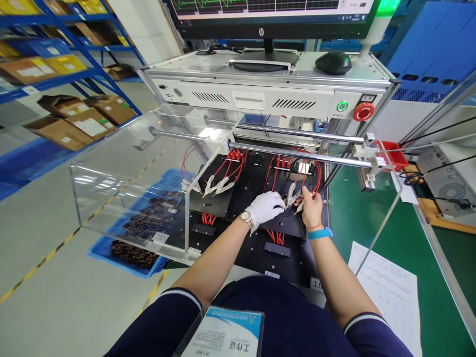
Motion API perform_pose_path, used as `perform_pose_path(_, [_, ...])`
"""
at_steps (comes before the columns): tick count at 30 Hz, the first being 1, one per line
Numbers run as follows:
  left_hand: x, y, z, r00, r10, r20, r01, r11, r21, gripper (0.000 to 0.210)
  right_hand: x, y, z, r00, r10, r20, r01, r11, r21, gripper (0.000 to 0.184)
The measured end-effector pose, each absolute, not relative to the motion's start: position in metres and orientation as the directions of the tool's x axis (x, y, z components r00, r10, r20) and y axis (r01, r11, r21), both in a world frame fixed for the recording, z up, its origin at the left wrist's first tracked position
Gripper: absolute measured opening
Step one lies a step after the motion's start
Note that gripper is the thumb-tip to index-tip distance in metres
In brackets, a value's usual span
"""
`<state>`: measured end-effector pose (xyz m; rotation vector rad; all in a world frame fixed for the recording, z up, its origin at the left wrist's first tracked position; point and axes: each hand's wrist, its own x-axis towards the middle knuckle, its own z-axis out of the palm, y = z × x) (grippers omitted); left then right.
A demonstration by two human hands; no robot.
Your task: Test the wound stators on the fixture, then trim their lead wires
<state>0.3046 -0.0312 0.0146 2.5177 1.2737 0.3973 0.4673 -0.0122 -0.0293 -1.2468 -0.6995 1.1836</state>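
Observation:
My left hand [265, 208], in a white glove, bends its fingers at the right-hand black test plate [266, 197]; what they pinch is too small to make out. Close by, my bare right hand [312, 207] has its thumb and fingers closed on a white spring clip [299, 206] with a red wire. Another white clip [291, 193] stands between the two hands. More white clips [224, 185] lie on the left-hand plate, wired to red terminals [235, 153].
A clear acrylic cover [130, 198] and metal rails [297, 154] surround the work area. Lower left, a blue bin [143, 267] holds many small dark parts. A red emergency stop [363, 112] is on the machine front, below the monitor [275, 30]. Papers [390, 292] lie at right.

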Motion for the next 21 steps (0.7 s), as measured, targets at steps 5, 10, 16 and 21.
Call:
perform_pose_path(5, [0.301, -0.058, 0.012, 0.239, 0.962, 0.132, 0.88, -0.272, 0.39, 0.047, 0.475, -0.01, -0.033, 0.509, 0.855, -0.095, -0.016, -0.101, -0.995, 0.045])
perform_pose_path(10, [0.293, -0.08, -0.006, -0.121, 0.974, -0.189, 0.938, 0.175, 0.301, 0.07, 0.484, -0.004, -0.036, 0.597, 0.803, -0.003, 0.129, -0.1, -0.987, 0.046])
perform_pose_path(16, [0.283, -0.069, -0.011, -0.126, 0.964, -0.236, 0.891, 0.214, 0.401, 0.043, 0.485, -0.001, -0.039, 0.573, 0.819, 0.008, 0.128, -0.08, -0.989, 0.05])
perform_pose_path(21, [0.275, -0.049, -0.008, -0.234, 0.956, -0.176, 0.314, 0.245, 0.917, 0.037, 0.486, -0.001, -0.041, 0.549, 0.836, -0.003, 0.117, -0.081, -0.99, 0.051])
